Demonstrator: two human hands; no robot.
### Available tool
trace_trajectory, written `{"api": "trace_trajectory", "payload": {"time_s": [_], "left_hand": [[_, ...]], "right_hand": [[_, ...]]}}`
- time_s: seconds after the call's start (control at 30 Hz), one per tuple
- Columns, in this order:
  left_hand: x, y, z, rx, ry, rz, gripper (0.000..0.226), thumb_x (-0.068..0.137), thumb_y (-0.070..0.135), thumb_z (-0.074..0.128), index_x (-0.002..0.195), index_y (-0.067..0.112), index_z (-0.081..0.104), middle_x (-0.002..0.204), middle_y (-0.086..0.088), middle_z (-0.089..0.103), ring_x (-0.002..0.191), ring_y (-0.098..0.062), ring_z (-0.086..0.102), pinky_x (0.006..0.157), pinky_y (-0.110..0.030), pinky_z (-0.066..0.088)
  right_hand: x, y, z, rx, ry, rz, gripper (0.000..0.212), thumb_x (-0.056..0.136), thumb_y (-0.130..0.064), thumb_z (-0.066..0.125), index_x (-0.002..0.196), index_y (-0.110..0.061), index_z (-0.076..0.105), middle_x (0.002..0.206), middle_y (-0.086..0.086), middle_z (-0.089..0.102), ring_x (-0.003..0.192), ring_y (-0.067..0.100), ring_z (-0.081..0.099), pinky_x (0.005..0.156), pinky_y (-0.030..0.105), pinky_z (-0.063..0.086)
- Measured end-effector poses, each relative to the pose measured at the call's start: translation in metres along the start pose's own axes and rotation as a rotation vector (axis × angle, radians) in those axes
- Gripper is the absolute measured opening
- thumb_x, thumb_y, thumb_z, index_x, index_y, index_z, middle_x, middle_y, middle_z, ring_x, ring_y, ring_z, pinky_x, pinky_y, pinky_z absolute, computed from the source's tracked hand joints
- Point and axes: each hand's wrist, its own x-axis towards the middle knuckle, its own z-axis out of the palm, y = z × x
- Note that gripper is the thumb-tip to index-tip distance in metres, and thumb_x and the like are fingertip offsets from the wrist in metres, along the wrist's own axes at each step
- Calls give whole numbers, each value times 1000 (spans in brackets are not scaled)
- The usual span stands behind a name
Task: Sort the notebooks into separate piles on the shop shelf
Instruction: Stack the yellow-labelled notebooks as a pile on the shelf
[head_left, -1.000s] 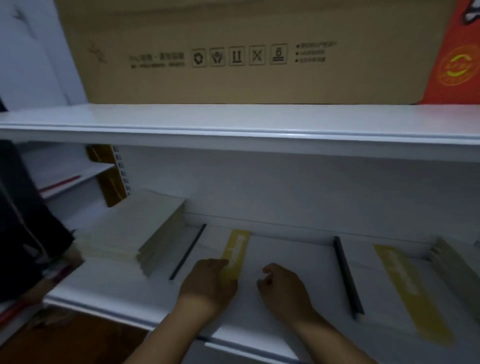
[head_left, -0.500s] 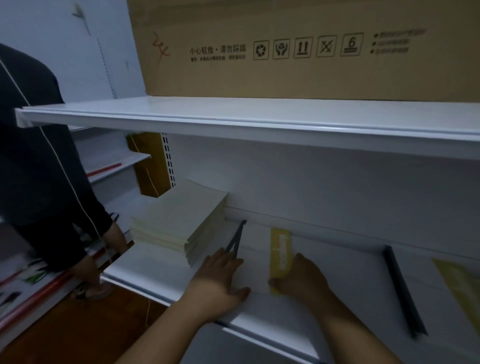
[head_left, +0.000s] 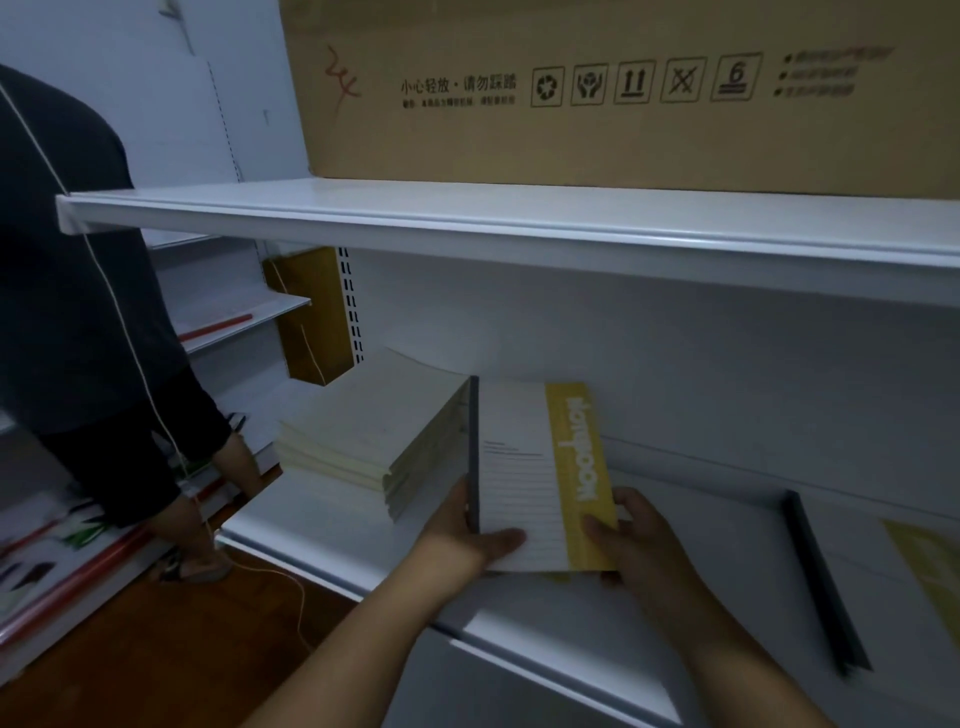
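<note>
Two hands on one notebook, lower centre of the frame.

We hold the notebook (head_left: 535, 473) tilted up off the shelf (head_left: 322, 525), our left hand (head_left: 467, 540) gripping its dark spine edge and our right hand (head_left: 639, 540) gripping its yellow band; we judge it mid-sort, next to be laid on a matching pile (perhaps the cream stack (head_left: 363, 441) just left, though we cannot tell if it matches). At lower right another notebook (head_left: 893, 582) is blurred and cut off, and our fingers underneath are hidden.
</note>
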Motion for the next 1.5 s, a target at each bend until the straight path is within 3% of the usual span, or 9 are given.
{"api": "trace_trajectory", "payload": {"time_s": [0.23,0.37,0.53,0.67,0.77,0.87,1.1,1.33,1.5], "left_hand": [[-14,-6,-20,-311,76,-158,66,79,-17,61,128,26,50,114,-8,66,101,-30,65,62,-38,58],[-19,-3,-22,-305,136,-118,67,79,-17,59,125,31,47,107,-4,68,97,-25,65,63,-42,59],[-21,-2,-31,-260,157,-101,75,80,-16,56,132,36,40,109,0,65,98,-23,63,63,-44,59],[-22,-2,-37,-290,153,-104,77,80,-17,55,131,38,41,111,1,63,99,-25,63,62,-43,59],[-22,-1,-38,-282,140,-118,76,81,-17,55,132,38,40,110,2,62,97,-23,62,58,-39,58],[-21,0,-39,-284,117,-135,75,81,-15,56,131,39,40,112,3,60,98,-24,61,60,-41,58],[-21,-2,-46,-304,96,-155,72,81,-16,57,129,35,42,112,-4,62,99,-32,63,65,-47,59],[-25,-6,-57,-241,70,-160,73,78,-18,57,129,33,44,117,-6,58,103,-32,59,65,-50,59],[-25,-5,-59,-234,62,-161,71,77,-19,57,127,30,47,115,-6,60,104,-31,57,63,-46,58]], "right_hand": [[6,8,30,-441,26,-169,18,84,-24,68,82,-31,51,85,-8,69,81,12,66,75,30,51],[0,0,46,-531,61,-238,9,89,-32,59,84,-29,54,81,-8,64,82,12,62,69,25,42],[19,-4,27,0,315,87,21,93,-25,52,88,-8,64,73,3,57,73,17,53,74,29,40],[23,-7,27,516,232,320,18,90,-5,51,74,-11,57,68,7,52,66,17,50,66,34,43],[23,-11,28,550,217,338,24,86,5,49,65,-8,52,45,4,52,57,20,51,55,29,42],[29,-5,27,518,239,393,22,79,10,54,63,-5,52,58,14,50,55,20,50,50,26,44],[36,-3,45,36,98,353,29,75,-13,73,51,-8,57,50,13,51,38,20,45,45,24,31],[22,2,56,-956,23,-172,29,82,-38,54,106,-25,64,114,-1,61,111,23,55,85,32,44],[15,2,31,-1110,-94,30,53,82,-52,54,131,-34,47,142,-4,38,134,20,33,107,43,30]]}}
